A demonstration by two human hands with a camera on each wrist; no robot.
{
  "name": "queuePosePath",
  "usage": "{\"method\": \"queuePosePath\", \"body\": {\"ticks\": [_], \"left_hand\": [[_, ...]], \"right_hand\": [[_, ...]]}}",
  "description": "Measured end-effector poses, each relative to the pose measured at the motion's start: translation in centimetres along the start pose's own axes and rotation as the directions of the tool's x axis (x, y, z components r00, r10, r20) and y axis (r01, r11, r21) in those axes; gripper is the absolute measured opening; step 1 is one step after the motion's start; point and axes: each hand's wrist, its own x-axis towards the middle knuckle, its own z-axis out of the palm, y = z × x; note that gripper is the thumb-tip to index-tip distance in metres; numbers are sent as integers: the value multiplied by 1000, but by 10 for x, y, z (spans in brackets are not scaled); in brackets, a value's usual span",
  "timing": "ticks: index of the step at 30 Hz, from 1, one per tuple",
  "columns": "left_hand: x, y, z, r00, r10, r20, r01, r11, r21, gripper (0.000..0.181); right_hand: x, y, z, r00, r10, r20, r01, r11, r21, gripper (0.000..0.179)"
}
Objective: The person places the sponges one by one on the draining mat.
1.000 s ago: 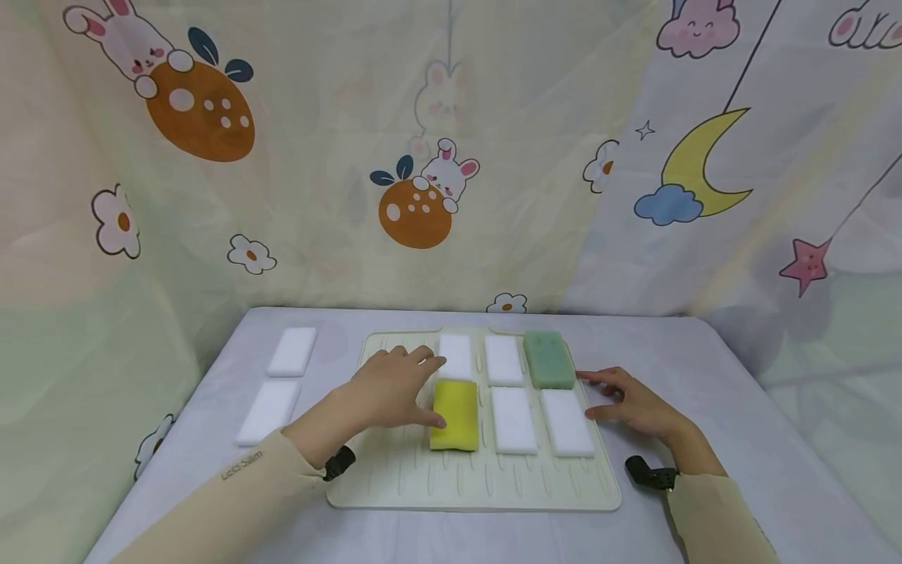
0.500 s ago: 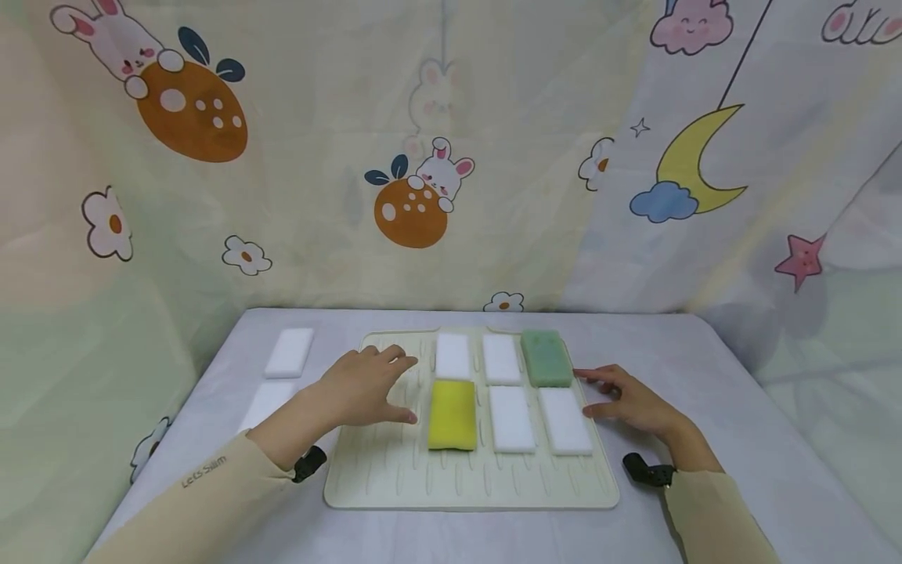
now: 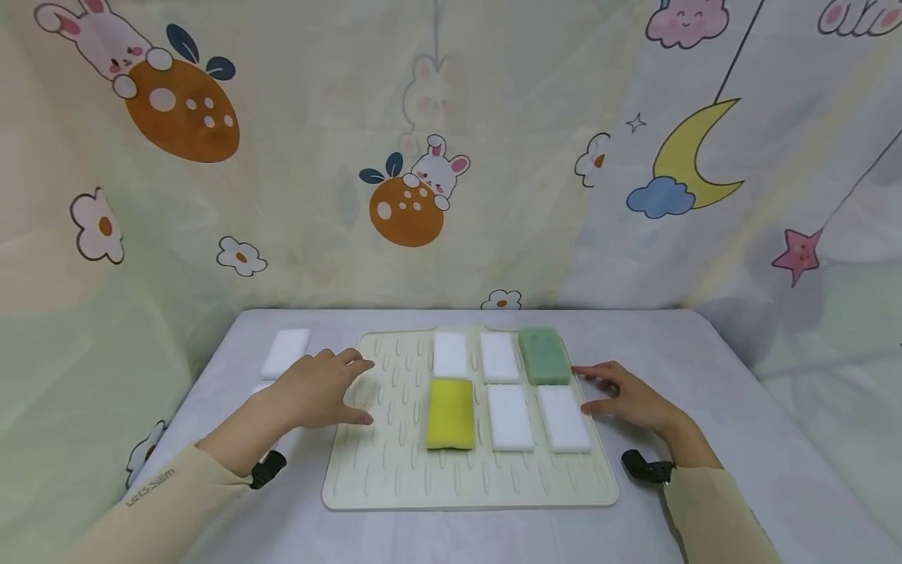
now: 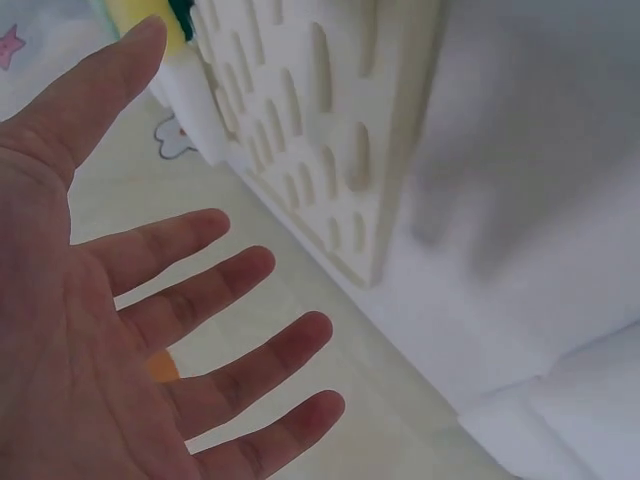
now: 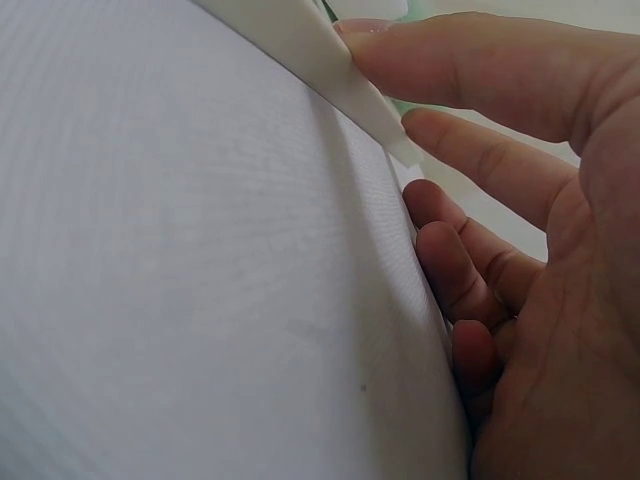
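"What is seen at the far left?"

"A flat white block (image 3: 285, 352), smooth and rectangular, is laid on the table (image 3: 528, 540), whose top is covered in pale cloth."

"And the left hand (image 3: 310, 389)?"

"It is held over the mat's left edge, thumb and fingers spread apart, with nothing gripped."

"How is the mat (image 3: 395, 478) shaped?"

"It is formed as a cream rectangle with rounded corners, and its surface is patterned with narrow, elongated relief."

"What is set on it?"

"First, in the front row, a soft-looking yellow sponge (image 3: 451, 415) is placed, with a white slab (image 3: 450, 355) behind it. Next, two more white slabs are lined up, the rear one (image 3: 499, 357) and the front one (image 3: 510, 417). In the last column, a thick green sponge (image 3: 545, 356) is set behind a smooth white tile (image 3: 564, 420)."

"Is anything held by the right hand (image 3: 630, 399)?"

"Nothing is grasped. The mat's right edge is touched by the thumb; the index finger is extended, and the other fingers are loosely bent."
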Motion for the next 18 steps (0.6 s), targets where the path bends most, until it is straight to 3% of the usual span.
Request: {"method": "queuePosePath", "body": {"ticks": [18], "left_hand": [[-22,-40,8,998,-55,-21,53,997,-59,90]], "right_hand": [[-1,-4,0,1000,-13,13,13,1000,12,78]]}}
